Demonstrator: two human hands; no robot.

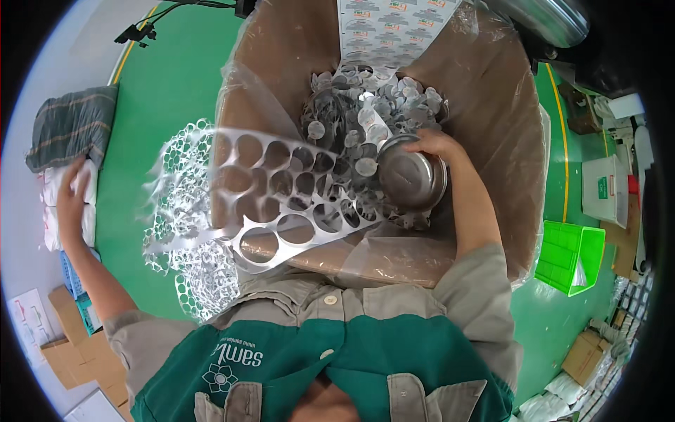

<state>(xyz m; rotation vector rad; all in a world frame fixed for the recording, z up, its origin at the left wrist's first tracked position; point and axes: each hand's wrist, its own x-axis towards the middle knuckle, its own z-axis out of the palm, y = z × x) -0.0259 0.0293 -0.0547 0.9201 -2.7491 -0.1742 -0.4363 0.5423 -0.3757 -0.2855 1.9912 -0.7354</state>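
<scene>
My right hand grips the rim of a round metal bowl, its fingers over the edge. The bowl rests on or just above a heap of small clear and silver discs inside a large lined box. Out to the left, my left hand is slightly smeared, its fingers stretched and holding nothing. A silver sheet punched with round holes lies across the box's near left edge, partly blurred and touched by neither hand.
A pile of punched scrap sheets lies on the green floor left of the box. A printed strip hangs into the box from above, beside a metal cylinder. At right stands a green crate; a folded blanket lies far left.
</scene>
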